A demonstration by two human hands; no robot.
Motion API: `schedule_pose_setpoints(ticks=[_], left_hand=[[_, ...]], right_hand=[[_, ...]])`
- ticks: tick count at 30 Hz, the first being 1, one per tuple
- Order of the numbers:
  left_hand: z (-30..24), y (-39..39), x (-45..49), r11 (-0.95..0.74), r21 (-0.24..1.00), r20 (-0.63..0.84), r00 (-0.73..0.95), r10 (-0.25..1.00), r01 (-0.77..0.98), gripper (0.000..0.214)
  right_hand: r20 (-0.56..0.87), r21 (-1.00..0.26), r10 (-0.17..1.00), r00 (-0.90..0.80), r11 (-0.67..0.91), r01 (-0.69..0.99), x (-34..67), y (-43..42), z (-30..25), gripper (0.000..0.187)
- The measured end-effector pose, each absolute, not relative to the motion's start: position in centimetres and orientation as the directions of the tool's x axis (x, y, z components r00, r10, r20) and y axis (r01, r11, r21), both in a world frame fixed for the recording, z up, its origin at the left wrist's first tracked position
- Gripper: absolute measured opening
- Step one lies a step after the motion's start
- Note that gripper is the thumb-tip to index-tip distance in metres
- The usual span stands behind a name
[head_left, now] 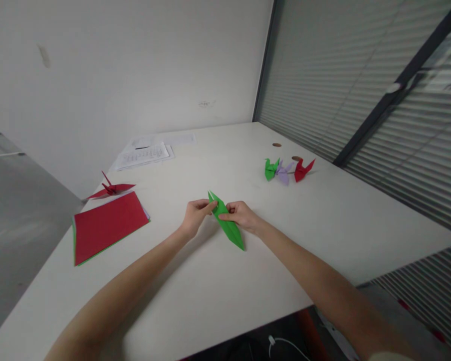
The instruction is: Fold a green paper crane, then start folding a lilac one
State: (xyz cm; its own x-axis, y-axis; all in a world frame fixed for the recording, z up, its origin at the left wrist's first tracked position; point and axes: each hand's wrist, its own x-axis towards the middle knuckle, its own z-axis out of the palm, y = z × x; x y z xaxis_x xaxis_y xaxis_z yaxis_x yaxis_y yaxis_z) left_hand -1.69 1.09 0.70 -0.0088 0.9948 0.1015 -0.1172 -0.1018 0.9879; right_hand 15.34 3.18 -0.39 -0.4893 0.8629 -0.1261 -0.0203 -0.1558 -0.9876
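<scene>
A long, pointed piece of folded green paper (231, 229) lies on the white table (218, 291) in front of me. My left hand (195, 214) pinches its far end from the left, fingers closed on the paper. My right hand (241, 214) pinches the same far end from the right, thumb and fingers pressed on the fold. The near tip of the paper points toward me and rests free on the table.
A stack of red paper sheets (107, 225) lies at the left, with a red paper crane (110, 189) behind it. Green (270, 169), purple (283, 173) and red (303, 169) cranes stand at the back right. Printed sheets (145, 154) lie near the wall.
</scene>
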Motion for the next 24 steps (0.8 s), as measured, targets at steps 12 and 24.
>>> schedule_pose_setpoints(ticks=[12, 24], left_hand=[[0.28, 1.65, -1.98, -0.162, 0.962, 0.152, -0.059, 0.987, -0.222, 0.033], [-0.36, 1.51, -1.86, -0.104, 0.983, 0.107, 0.008, 0.994, -0.150, 0.038]], right_hand=[[-0.157, -0.986, 0.828, -0.538, -0.163, 0.038, 15.45, 3.25, -0.63, 0.037], [-0.188, -0.979, 0.807, -0.560, -0.201, 0.038, 15.58, 3.38, -1.27, 0.037]])
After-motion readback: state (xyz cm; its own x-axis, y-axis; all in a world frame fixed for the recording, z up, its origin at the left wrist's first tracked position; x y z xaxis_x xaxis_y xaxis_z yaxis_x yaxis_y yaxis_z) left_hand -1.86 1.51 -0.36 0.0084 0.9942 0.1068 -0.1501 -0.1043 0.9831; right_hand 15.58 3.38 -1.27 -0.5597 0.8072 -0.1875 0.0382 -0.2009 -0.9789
